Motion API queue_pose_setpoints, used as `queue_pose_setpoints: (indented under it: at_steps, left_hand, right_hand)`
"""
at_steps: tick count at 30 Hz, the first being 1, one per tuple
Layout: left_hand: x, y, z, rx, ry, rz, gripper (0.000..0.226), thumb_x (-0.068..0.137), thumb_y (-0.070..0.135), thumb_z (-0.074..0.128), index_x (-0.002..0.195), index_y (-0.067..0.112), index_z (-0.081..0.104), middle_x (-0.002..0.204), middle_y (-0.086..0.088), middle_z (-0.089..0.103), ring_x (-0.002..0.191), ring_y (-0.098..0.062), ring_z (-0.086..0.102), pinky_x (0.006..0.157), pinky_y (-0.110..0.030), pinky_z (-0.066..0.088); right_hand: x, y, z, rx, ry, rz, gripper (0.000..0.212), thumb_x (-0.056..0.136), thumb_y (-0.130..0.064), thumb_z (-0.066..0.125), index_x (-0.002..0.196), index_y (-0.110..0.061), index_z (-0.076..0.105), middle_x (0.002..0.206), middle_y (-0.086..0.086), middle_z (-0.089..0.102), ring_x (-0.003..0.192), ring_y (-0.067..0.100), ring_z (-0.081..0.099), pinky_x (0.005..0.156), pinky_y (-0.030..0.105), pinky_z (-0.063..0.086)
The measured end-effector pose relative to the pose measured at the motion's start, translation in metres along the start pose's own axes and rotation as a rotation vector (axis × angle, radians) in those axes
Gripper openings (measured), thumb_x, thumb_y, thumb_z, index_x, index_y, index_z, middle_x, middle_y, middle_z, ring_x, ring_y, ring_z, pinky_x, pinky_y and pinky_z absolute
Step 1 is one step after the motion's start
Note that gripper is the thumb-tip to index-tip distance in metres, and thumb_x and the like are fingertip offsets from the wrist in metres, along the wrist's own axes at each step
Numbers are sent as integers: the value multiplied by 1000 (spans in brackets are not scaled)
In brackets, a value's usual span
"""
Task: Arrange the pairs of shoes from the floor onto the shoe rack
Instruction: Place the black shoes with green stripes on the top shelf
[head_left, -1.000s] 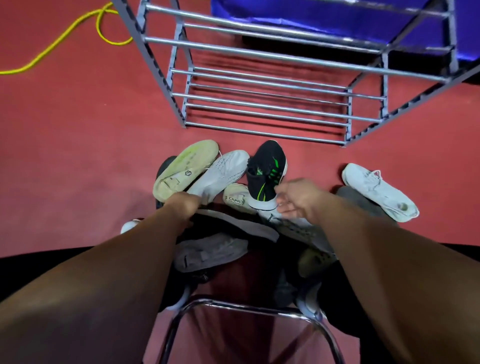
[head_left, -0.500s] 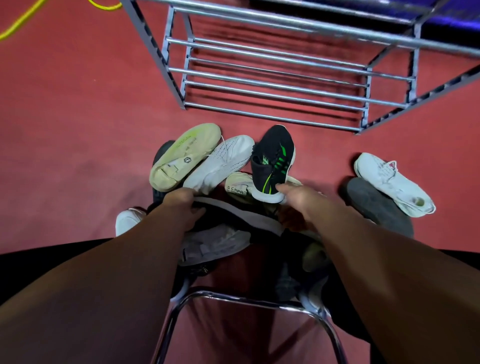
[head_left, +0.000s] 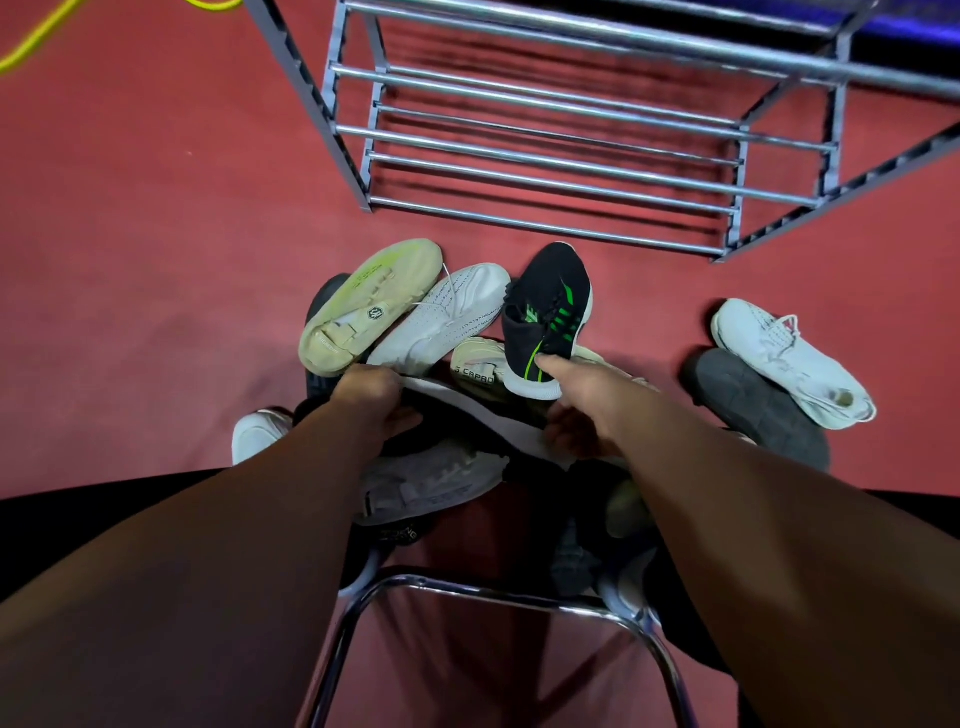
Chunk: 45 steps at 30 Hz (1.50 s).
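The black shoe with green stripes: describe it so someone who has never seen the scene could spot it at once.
Find the metal shoe rack on the red floor; shoes lie heaped before it. At the heap's rack-side edge, right of a white shoe, the black shoe points its toe at the rack. It alone has bright green stripes.

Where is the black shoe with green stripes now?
Head view, centre of the floor pile: the black shoe with green stripes lies before the shoe rack, right of the white knit shoe, the right hand touching its heel.
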<state>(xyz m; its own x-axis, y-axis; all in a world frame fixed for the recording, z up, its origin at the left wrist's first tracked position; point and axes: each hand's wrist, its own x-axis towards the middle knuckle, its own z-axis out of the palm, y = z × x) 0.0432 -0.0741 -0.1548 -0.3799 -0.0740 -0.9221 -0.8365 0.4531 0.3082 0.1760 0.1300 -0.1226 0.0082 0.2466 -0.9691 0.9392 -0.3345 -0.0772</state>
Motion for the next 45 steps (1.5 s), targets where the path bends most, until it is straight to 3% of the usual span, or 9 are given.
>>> queue_pose_setpoints:
  at_steps: [3,6,8,13,19,24,29,38,45]
  left_hand:
    - [5,-6,-5,217,2,55,35,86,-3,57,115,16,57,112,-18,62,95,-32,66,71,-45,62]
    - [9,-12,-11,524,52,162,33,84,11,70,113,20,57,103,-15,62,93,-32,65,79,-49,62]
    - [12,-15,-14,672,67,245,34,84,20,72,114,19,57,101,-13,64,92,-30,64,83,-44,59]
    - [15,-17,-16,880,75,344,35,84,30,72,111,15,54,99,-9,62,89,-28,60,72,-35,48]
    - [18,-18,-18,1061,91,424,34,83,33,72,102,16,50,93,-8,62,88,-30,61,71,-37,49]
    - [20,-22,-18,1213,17,483,34,82,39,71,113,29,62,98,-2,69,92,-26,66,82,-39,57]
    - [21,-21,-21,1337,-53,418,44,78,49,76,114,26,67,95,1,67,89,-22,66,75,-33,54]
    - [-29,5,-13,1552,-201,442,39,82,46,74,103,14,69,89,-3,64,81,-21,61,71,-30,48]
    - [-109,23,-20,1562,-246,335,29,79,36,72,96,13,74,92,-7,75,76,-21,68,70,-31,54]
  right_hand:
    - [2,0,5,3,-1,-5,73,73,-77,68,106,-12,67,77,17,72,46,26,62,55,32,54]
    - [0,-3,7,-41,-15,-27,74,69,-80,71,104,-16,61,75,16,69,59,30,66,63,38,54]
    - [0,-4,9,-65,-20,-27,72,72,-78,71,106,-16,60,71,15,68,56,28,63,60,34,52]
    - [4,-2,11,-29,-5,-25,64,78,-70,73,109,-16,61,77,14,68,50,23,58,60,31,47]
    - [10,-4,11,170,-67,82,61,82,-69,70,115,-18,63,71,8,66,40,18,51,49,23,46]
    - [13,-2,10,283,-123,145,49,87,-62,70,94,-15,63,68,4,61,45,15,49,48,21,44]
    - [17,1,11,352,-141,185,45,86,-54,76,78,-13,59,60,0,56,46,14,49,43,21,45]
    - [-15,-9,-10,414,-140,78,44,84,-56,70,85,-13,60,52,-4,46,44,12,37,50,23,36]
    - [-75,7,-37,151,-68,-128,53,88,-56,66,109,-7,66,83,8,70,70,22,64,71,32,57]
